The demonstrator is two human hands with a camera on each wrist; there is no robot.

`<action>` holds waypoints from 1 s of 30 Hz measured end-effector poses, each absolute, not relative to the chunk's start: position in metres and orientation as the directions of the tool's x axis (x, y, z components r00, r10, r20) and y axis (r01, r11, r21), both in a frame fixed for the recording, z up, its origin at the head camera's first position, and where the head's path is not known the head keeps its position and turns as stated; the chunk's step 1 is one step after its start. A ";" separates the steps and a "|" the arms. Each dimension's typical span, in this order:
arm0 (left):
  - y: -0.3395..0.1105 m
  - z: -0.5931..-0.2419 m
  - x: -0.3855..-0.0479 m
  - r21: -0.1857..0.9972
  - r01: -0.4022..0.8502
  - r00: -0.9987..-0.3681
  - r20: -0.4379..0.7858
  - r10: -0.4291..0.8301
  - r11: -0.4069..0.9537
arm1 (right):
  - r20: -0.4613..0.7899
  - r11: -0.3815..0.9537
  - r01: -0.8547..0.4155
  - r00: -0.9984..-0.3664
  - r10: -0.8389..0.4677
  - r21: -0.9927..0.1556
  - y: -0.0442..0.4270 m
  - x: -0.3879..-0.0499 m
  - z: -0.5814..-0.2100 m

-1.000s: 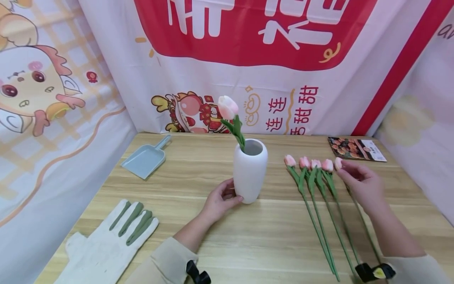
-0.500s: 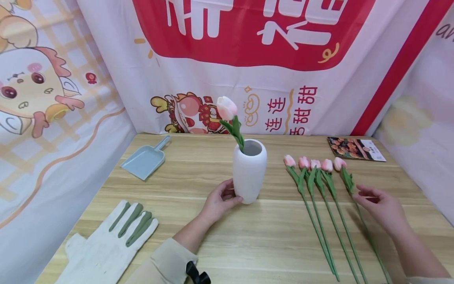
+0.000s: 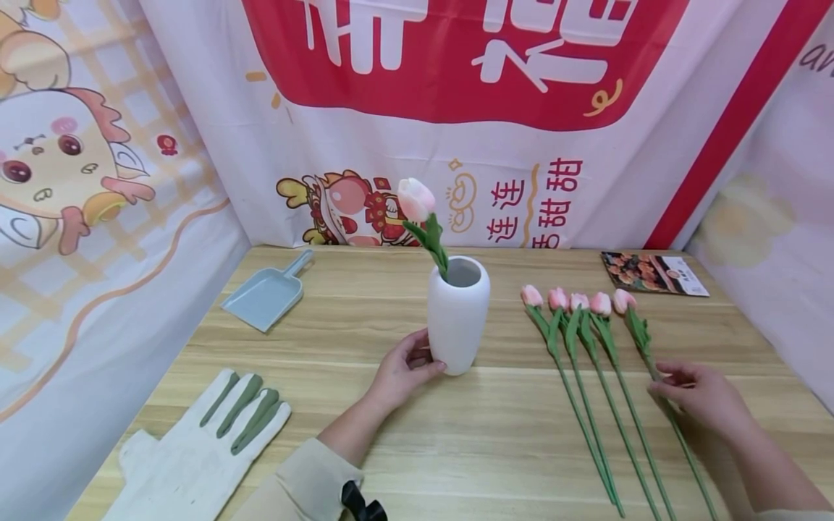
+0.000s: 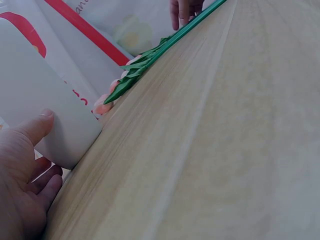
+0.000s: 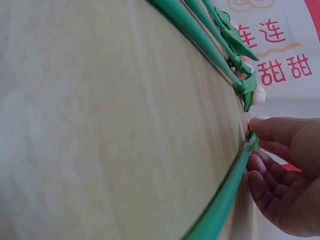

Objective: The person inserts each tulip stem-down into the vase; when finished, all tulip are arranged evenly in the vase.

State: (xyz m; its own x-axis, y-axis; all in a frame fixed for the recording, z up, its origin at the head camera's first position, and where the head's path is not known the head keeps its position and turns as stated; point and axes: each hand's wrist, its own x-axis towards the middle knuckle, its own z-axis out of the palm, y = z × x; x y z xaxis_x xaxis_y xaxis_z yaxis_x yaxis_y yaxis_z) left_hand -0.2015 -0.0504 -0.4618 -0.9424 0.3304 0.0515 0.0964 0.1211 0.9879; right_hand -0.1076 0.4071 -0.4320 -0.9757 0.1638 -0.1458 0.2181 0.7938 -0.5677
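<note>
Lower along the rightmost tulip [image 3: 641, 336] than half a second earlier: right hand [image 3: 706, 399], its stem [image 5: 225, 197] between thumb and curved fingers, pinch unclear. Gripping white vase [image 3: 459, 318]: left hand [image 3: 402, 369].

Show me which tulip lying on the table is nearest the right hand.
The rightmost tulip: the right hand is right at its stem, while the other four lying tulips are grouped to its left, away from that hand.

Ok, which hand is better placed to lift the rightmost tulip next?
The right hand, I'd say: its fingers are at that tulip's stem, while the left hand holds the white vase, with four other tulips lying in between.
</note>
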 end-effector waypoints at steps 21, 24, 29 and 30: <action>-0.051 -0.463 -0.202 0.987 0.116 -0.939 0.072 0.338 0.114 | -0.175 0.823 0.245 -0.968 0.180 -0.512 0.411 -0.110 -0.432; -0.051 -0.463 -0.202 0.986 0.116 -0.938 0.071 0.339 0.116 | -0.183 0.801 0.266 -0.963 0.198 -0.536 0.411 -0.109 -0.430; -0.051 -0.464 -0.203 0.987 0.117 -0.938 0.072 0.340 0.114 | -0.223 0.734 0.301 -0.953 0.205 -0.609 0.408 -0.109 -0.426; -0.051 -0.464 -0.203 0.986 0.118 -0.938 0.074 0.340 0.113 | -0.222 0.725 0.297 -0.954 0.201 -0.622 0.408 -0.110 -0.425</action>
State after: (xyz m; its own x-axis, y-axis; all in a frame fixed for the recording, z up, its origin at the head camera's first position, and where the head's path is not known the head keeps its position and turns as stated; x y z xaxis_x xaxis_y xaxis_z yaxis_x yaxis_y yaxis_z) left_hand -0.2027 -0.0511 -0.4643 -0.9375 0.3401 0.0735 0.1184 0.1132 0.9865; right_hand -0.1097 0.4078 -0.4252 -0.9542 0.2006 -0.2221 0.2971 0.7248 -0.6216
